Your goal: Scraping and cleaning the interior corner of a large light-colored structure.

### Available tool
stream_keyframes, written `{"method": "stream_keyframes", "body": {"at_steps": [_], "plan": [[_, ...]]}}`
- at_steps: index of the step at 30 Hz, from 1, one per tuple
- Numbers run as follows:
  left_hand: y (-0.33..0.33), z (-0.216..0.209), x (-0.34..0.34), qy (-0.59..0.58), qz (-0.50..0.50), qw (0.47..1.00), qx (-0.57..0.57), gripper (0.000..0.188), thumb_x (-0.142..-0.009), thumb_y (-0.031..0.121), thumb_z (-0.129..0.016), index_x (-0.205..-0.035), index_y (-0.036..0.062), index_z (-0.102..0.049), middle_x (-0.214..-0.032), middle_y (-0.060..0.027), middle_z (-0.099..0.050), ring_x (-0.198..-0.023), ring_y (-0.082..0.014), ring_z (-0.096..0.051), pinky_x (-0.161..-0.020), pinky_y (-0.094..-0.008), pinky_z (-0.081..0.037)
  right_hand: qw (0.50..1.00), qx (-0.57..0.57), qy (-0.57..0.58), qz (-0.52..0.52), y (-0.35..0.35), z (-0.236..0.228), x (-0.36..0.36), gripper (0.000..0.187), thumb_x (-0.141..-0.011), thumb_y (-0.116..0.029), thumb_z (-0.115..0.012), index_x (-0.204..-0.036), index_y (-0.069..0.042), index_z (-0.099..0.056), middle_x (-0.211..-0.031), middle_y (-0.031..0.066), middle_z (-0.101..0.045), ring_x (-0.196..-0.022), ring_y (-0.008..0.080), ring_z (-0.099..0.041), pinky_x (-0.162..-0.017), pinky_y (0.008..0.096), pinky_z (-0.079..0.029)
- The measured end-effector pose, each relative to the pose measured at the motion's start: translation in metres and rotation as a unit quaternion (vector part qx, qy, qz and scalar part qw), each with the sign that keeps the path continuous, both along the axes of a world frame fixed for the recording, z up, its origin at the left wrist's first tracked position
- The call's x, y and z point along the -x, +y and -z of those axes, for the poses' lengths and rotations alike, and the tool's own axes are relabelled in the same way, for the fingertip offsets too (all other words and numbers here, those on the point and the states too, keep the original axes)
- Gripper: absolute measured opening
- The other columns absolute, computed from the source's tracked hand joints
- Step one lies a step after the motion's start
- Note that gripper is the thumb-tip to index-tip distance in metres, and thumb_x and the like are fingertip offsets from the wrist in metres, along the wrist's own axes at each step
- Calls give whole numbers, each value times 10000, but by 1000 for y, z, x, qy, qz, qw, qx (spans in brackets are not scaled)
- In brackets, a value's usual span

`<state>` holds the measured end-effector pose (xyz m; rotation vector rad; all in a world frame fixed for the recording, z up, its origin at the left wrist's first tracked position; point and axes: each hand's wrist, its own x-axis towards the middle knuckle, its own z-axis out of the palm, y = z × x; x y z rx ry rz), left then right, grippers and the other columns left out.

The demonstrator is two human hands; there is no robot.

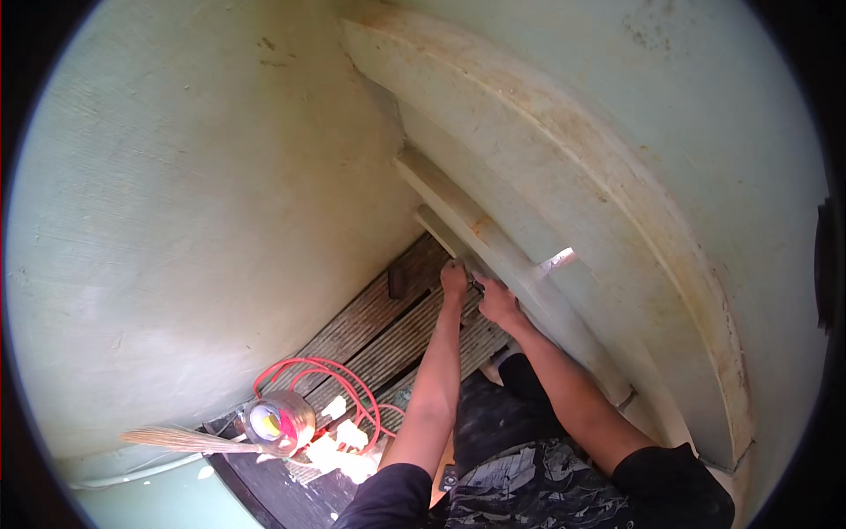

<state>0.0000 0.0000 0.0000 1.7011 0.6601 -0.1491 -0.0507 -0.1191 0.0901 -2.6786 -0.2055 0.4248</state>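
Narrow pale strip point(441, 232) just above the frame's centre, along the foot of the curved wall structure. Long axis diagonal: one end toward upper left, the other toward lower right, running about parallel with the thicker pale ledge point(471, 212) to its upper right.

Left hand point(454, 279) at the strip's lower-right end, so the visible length extends up and left from the knuckles. Fingers look curled; contact and anything gripped, cannot tell. Right hand point(499, 302) just beside it, to the right and slightly lower, below the ledge; fingers bent, grip unclear.

Ribbed boards point(374, 353) beneath. Lower left: red cable point(308, 360) in loops, straw broom point(189, 438).
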Motion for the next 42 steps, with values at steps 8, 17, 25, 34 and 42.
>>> {"method": "stream_keyframes", "body": {"at_steps": [8,17,25,34,42], "plan": [[-1,17,17,66,31,957,282,237,-866,191,-432,-829,3,-570,-630,-58,-558,-541,-189,-539,-499,-315,-427,999,-33,24,21,-6,-23,15,579,-660,2,-569,-1229,-88,-515,-1055,264,-566,-1021,372,-539,-904,403,-415],[34,49,11,-69,174,981,-50,264,-834,163,-439,-978,5,-593,-799,-221,-625,-648,-310,-635,-581,-379,-497,998,-37,46,-20,21,-41,11,607,-661,-1,-568,-1254,-108,-495,-987,204,-610,-993,361,-552,-892,402,-421],[-1,-34,-4,126,33,967,218,298,-881,216,-422,-788,-13,-589,-609,-85,-565,-421,-162,-502,-336,-285,-323,997,-51,54,37,-1,-23,-5,635,-659,6,-552,-1275,-119,-468,-965,218,-609,-957,368,-567,-888,405,-423],[-7,52,51,-22,186,982,-24,273,-722,166,-603,-950,17,-594,-848,-195,-620,-730,-359,-611,-698,-433,-486,992,-11,116,47,1,-73,45,523,-694,-17,-582,-1205,-104,-512,-932,214,-620,-907,384,-589,-789,454,-476],[-17,-7,32,126,42,973,191,283,-844,245,-487,-940,-2,-585,-854,-230,-607,-778,-366,-604,-699,-448,-472,999,-32,36,-16,-22,-40,30,627,-667,4,-536,-1270,-159,-477,-946,236,-609,-900,383,-585,-787,443,-478]]}}
